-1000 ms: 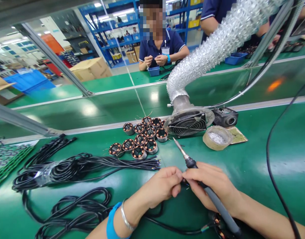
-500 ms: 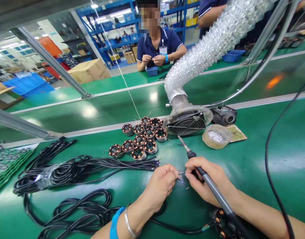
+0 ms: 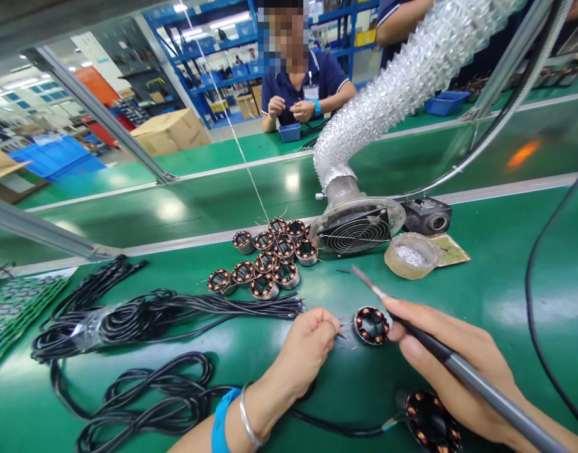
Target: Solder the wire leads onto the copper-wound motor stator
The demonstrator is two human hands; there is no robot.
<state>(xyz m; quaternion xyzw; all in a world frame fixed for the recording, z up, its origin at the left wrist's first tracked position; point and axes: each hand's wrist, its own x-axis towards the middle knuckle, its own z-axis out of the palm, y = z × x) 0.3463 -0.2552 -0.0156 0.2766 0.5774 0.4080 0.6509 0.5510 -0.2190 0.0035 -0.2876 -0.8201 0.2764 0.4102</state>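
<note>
My left hand is closed in a pinch, with thin wires sticking out past the fingertips. In my right hand is a soldering iron, its tip pointing up and left over the bench. Between the two hands a copper-wound stator stands on the green surface, beside the right fingertips; whether they touch it I cannot tell. Fine leads reach from its left side toward the wires at my left hand. A second stator, joined to a black cable, lies below my right hand, partly covered by it.
Several stators are grouped behind my left hand. Bundled black cables lie at left. A fume extractor stands at back, beside a round tub and a dark holder. A co-worker sits across the bench.
My right hand has moved right and tilted the soldering iron lower, uncovering the stator between the hands. My left hand stays nearly in place with the wires.
</note>
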